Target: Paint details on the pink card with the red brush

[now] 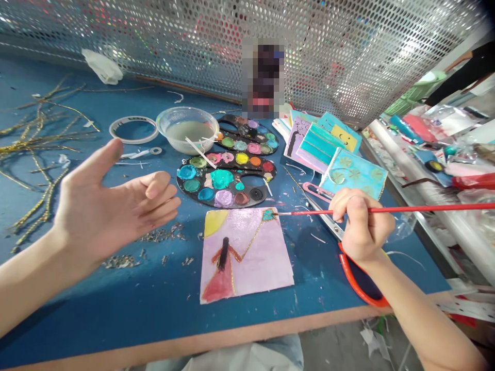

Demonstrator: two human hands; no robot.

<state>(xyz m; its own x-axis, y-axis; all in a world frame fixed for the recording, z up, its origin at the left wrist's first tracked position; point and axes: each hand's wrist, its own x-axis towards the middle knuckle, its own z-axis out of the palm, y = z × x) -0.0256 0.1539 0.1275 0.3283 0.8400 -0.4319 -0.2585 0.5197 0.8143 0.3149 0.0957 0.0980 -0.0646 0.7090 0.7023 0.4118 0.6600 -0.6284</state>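
My right hand (361,224) pinches a thin red paintbrush (410,208) held level, its tip at the teal kite at the top right of a painted square card (265,268). The card lies flat on the table, showing a red-dressed figure with long black hair, a yellow corner and a lilac ground. Raised left of the card, my left hand (116,201) holds nothing, thumb up and fingers loosely bent apart from it. Just behind the card sits a black paint palette (185,172) with several colours. Orange-handled scissors (358,286) lie partly hidden under my right hand.
A second palette (242,131) and a plastic bowl (185,116) of cloudy water stand behind. Several painted cards (320,141) are stacked at right. A tape roll (133,138) and gold cords (40,149) lie left. A perforated metal panel (174,46) borders the blue table (162,314).
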